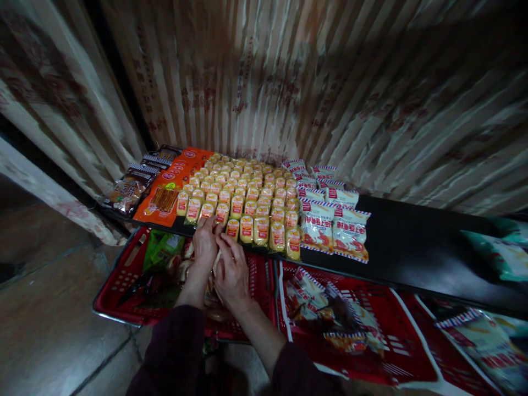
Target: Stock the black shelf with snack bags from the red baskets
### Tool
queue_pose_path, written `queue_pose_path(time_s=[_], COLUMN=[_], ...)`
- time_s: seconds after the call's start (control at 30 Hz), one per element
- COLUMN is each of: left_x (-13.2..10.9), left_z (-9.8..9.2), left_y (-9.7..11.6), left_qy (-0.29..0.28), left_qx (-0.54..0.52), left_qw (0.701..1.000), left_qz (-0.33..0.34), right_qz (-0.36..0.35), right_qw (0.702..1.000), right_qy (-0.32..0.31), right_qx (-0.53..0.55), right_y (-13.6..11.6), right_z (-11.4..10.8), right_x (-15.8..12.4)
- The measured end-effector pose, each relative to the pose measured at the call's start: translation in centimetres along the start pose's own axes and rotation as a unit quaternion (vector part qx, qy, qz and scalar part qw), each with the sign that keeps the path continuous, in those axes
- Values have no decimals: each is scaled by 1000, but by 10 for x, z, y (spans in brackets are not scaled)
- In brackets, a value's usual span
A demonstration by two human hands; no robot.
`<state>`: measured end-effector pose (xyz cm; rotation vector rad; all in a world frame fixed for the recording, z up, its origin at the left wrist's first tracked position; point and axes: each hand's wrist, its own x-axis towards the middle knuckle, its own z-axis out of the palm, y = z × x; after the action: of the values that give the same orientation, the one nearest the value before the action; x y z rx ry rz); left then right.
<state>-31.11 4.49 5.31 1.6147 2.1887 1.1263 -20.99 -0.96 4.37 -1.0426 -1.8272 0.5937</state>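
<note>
Many small yellow snack packs (261, 231) with orange-and-white labels stand in rows on a black shelf (396, 242). My left hand (205, 242) is at the shelf's front edge, its fingers curled against the front row's lower left part. My right hand (233, 272) is close beside it on the right, fingers bent inward and just below the front packs. Both hands are closed near each other; whatever is between their fingers is hidden. Beneath them is a red basket (109, 286) holding assorted packages, partly covered by my forearms.
Left of the yellow packs lie an orange bag (181, 176) and dark brown bags (127, 190). White snack bags (350, 231) with striped edges stand on their right. Green bags (499, 253) lie farther right. A second red basket (406, 341) holds similar white bags. Pleated curtain (231, 71) hangs behind.
</note>
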Motion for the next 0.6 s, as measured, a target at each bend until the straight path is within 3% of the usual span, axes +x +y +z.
queue_pose_path(time_s=[0.13, 0.27, 0.43, 0.6], left_x=[1, 1, 1, 1], left_z=[4, 3, 2, 3], left_y=[0, 1, 1, 0], left_qy=[24, 24, 26, 24], left_qx=[7, 12, 11, 0], left_qw=[1000, 1000, 1000, 1000], left_qz=[-4, -6, -8, 0], right_qz=[73, 154, 210, 266], right_qw=[995, 986, 973, 937], right_qy=[57, 49, 48, 86], right_qx=[-42, -31, 80, 208], right_y=[0, 2, 10, 16], right_z=[0, 2, 5, 14], right_x=[-21, -23, -12, -3])
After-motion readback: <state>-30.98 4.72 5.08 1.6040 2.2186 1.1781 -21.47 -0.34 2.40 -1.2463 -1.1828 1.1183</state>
